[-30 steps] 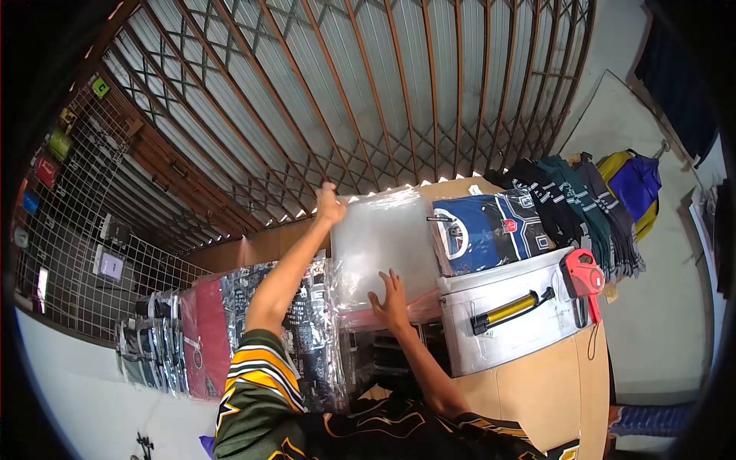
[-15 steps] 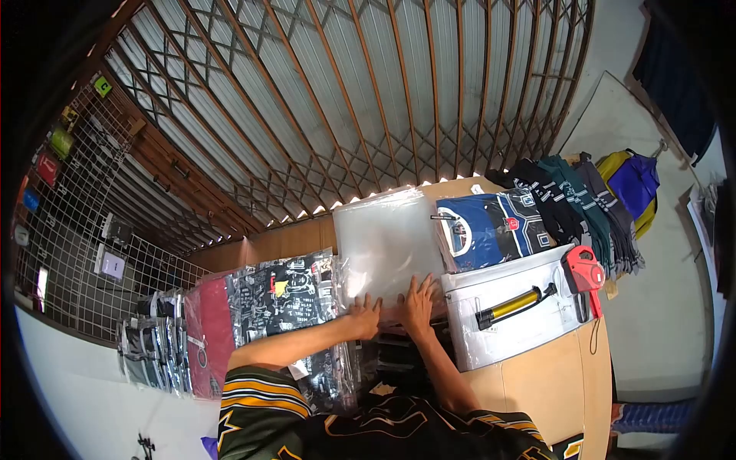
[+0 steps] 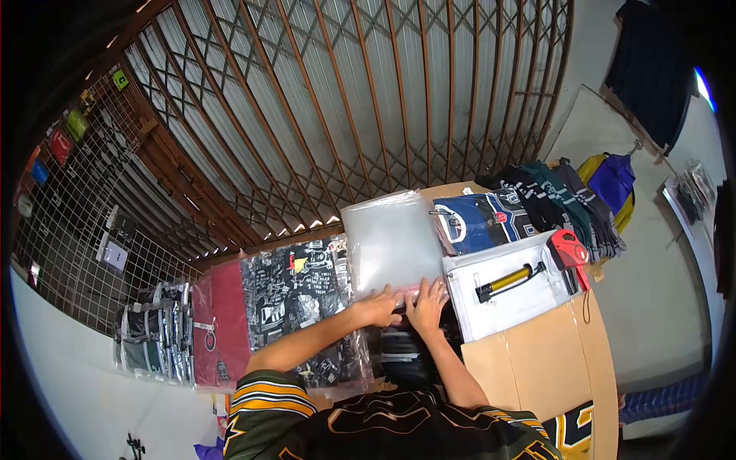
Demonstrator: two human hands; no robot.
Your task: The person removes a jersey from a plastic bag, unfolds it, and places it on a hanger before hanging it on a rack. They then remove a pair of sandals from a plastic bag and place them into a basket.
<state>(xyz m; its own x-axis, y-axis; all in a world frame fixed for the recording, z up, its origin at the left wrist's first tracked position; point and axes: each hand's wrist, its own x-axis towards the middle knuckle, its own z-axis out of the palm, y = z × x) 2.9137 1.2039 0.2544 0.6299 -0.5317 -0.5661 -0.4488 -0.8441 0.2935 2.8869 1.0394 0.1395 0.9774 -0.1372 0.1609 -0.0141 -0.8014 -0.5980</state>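
Note:
A stack of clear plastic bags point(image 3: 389, 238) lies in front of me, its near edge under both hands. My left hand point(image 3: 376, 308) is at that edge, fingers bent together with the thumb below, closed on the border of a bag. Beside it, my right hand point(image 3: 427, 309) rests on the edge's right part with its fingers apart and stretched out. A pinkish strip of the bag edge shows between the hands. Dark packed items point(image 3: 402, 349) lie just below the stack, partly hidden by my arms.
Bagged black printed shirts point(image 3: 295, 287) and a maroon garment point(image 3: 218, 322) lie to the left. Rightward are a bagged blue jersey point(image 3: 479, 222), a white package point(image 3: 491, 310) carrying a black and yellow hand pump point(image 3: 508, 284), and a red tape dispenser point(image 3: 569, 249). A folding metal gate point(image 3: 368, 100) stands behind.
My left hand has gone from flat and spread to bent at the bag edge, closer to my right hand. The right hand has shifted slightly down on the edge. The view has tilted a little.

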